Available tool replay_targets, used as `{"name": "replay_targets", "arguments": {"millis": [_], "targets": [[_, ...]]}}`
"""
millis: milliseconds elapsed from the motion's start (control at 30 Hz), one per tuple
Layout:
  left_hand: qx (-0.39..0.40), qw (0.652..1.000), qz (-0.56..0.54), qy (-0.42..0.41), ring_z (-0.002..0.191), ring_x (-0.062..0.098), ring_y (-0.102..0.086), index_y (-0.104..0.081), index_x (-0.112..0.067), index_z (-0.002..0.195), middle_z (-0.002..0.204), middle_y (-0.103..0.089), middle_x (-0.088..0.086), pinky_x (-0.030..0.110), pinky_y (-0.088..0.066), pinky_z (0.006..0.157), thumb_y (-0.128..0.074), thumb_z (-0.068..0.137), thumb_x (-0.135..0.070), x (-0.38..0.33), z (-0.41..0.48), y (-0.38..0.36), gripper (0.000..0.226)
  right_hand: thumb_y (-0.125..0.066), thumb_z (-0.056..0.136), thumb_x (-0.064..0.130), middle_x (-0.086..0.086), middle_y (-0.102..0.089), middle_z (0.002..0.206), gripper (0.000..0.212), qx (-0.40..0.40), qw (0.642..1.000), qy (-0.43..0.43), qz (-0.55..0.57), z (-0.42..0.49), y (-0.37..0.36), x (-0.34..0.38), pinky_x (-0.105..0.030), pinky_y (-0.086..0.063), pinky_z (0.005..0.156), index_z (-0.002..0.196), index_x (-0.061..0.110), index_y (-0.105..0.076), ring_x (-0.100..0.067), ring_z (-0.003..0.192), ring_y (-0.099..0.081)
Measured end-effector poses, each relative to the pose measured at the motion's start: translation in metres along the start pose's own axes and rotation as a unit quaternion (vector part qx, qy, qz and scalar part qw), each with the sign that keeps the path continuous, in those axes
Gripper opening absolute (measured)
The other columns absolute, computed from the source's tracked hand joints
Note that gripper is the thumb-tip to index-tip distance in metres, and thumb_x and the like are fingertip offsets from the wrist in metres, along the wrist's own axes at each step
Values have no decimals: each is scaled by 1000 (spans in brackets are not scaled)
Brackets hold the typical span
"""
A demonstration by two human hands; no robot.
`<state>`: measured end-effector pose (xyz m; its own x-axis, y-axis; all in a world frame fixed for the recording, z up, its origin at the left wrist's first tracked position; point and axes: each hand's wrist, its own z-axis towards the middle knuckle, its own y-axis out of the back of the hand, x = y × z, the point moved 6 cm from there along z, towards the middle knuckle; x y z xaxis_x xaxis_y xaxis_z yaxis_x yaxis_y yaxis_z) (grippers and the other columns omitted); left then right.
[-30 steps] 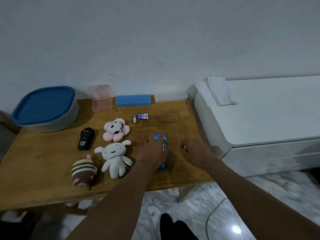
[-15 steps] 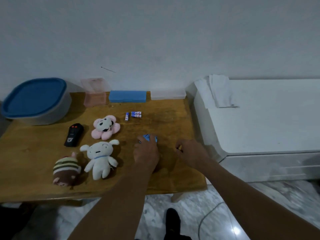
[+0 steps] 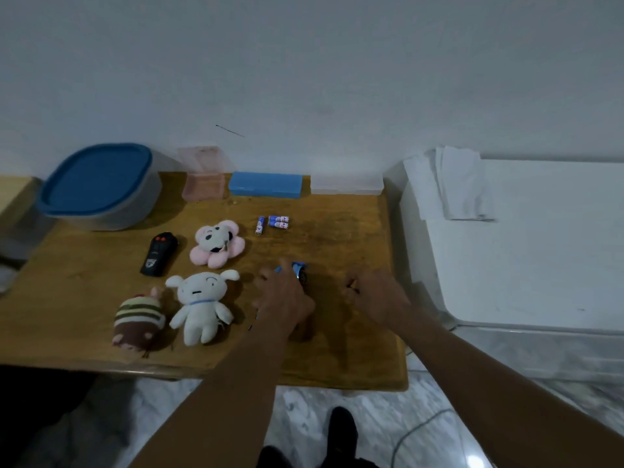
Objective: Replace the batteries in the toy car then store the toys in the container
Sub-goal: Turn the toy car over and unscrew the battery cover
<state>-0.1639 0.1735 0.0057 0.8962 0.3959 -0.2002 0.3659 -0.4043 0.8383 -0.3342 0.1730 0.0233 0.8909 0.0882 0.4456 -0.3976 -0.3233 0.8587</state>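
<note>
**Left hand closing over the car**

The left hand is lying over the car on the table, fingers curling round it, its blue nose showing at the hand's 12 o'clock. The right hand is resting at the car's 3 o'clock, fingers bent; whether it is pinching anything I cannot tell. At the table's 10 o'clock the tub is sitting with its lid on, hiding its contents. Along 12 o'clock a pink box is standing open, with a blue case and a clear box beside it. Three batteries are lying at the car's 11 o'clock, a remote and three plushes at its 9 o'clock
</note>
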Motion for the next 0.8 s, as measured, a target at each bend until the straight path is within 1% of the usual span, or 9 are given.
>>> {"name": "replay_targets", "arguments": {"millis": [133,200,267,400,467,533,667,733,800], "targets": [[-14,995,-96,-11,131,36,-36,-22,-21,145,144,-27,18,44,-41,101,-72,75,-32,12,7,7,87,-55,94,28,-4,-69,96,19,11,1000,4,-12,2,0,3,-41,-56,80,103,16,-66,-21,88,-64],[-22,976,-216,-18,122,29,-49,-31,-17,142,137,-43,12,40,-45,95,-73,74,-31,20,11,12,81,-54,95,27,-3,-69,96,18,11,1000,-3,-3,1,2,4,-39,-56,79,104,17,-66,-20,86,-64],[-9,929,-368,-23,103,22,-59,-45,-16,132,119,-59,6,38,-50,86,-72,75,-27,27,11,18,63,-53,95,28,-2,-69,96,18,4,1000,-9,0,1,5,7,-38,-56,77,105,18,-65,-19,84,-64],[113,808,-578,-1,93,34,-65,-53,-14,124,110,-65,17,45,-56,75,-59,80,-16,41,4,17,44,-53,94,31,-1,-68,99,19,-33,999,-36,19,-1,19,15,-33,-54,75,106,20,-64,-17,85,-62],[179,733,-656,7,84,36,-65,-56,-8,117,102,-67,21,42,-56,70,-49,85,-13,46,-4,19,33,-53,95,29,-2,-68,100,22,-49,997,-55,30,-3,25,21,-28,-49,71,108,17,-65,-17,87,-62],[216,686,-695,-6,79,34,-65,-59,-3,113,94,-68,21,40,-53,72,-44,88,-14,51,-8,22,32,-53,95,27,-2,-69,100,21,-66,995,-67,37,-5,32,29,-25,-44,70,109,16,-65,-17,88,-62],[267,643,-717,-33,80,32,-65,-60,0,116,91,-71,19,39,-51,74,-44,89,-18,57,-8,28,36,-61,91,24,-1,-67,89,16,-125,979,-101,122,-6,43,46,-28,-48,72,100,13,-68,-15,83,-61],[282,644,-711,-28,83,32,-67,-59,-1,119,95,-72,20,40,-52,75,-46,91,-19,62,-7,29,36,-67,87,25,-4,-70,91,16,-161,960,-125,192,-8,45,51,-33,-55,75,97,13,-69,-17,83,-66],[291,655,-697,-34,92,34,-67,-57,-4,125,107,-70,20,40,-55,73,-49,92,-20,65,-3,30,38,-71,85,21,-8,-70,93,19,-178,930,-153,285,-13,42,56,-31,-56,71,100,9,-69,-20,82,-68]]}}
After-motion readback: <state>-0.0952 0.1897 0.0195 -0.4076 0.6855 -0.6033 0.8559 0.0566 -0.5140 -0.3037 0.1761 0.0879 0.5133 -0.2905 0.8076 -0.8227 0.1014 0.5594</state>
